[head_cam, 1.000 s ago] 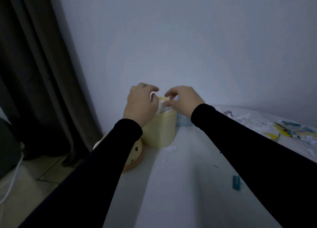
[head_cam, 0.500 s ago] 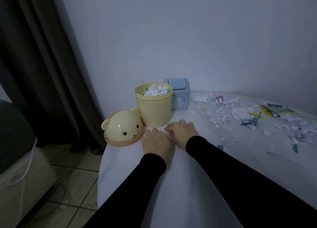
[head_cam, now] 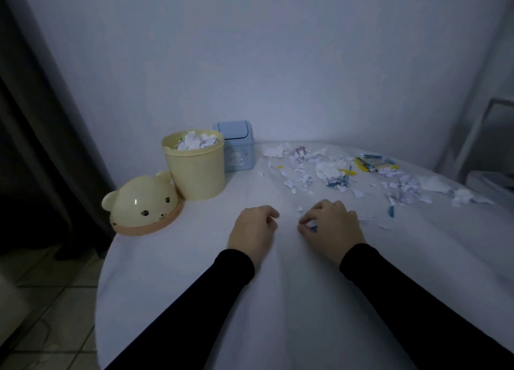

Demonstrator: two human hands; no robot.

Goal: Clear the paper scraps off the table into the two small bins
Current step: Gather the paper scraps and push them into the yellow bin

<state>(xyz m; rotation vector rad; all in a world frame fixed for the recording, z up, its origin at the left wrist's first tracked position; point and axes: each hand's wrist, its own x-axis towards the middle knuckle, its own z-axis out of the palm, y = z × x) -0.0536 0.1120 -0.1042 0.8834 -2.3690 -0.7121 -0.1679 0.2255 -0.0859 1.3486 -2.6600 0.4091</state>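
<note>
Hands low on white-clothed desk (head_cam: 278, 300): left hand (head_cam: 254, 229) loosely curled, holding nothing; right hand (head_cam: 332, 229) pinching small blue paper scrap (head_cam: 313, 228). Torn white and coloured paper scraps (head_cam: 333, 172) litter far right. Round yellow plastic bin (head_cam: 196, 172) heaped full, small blue flip-lid bin (head_cam: 236, 147) just behind it.

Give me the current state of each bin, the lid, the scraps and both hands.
Yellow bin: upright, open, heaped with scraps.
Bear lid: off, beside the yellow bin.
Blue bin: upright, flap shut.
Paper scraps: many scattered on table.
Left hand: curled, apparently empty.
Right hand: pinching a small scrap.
</note>
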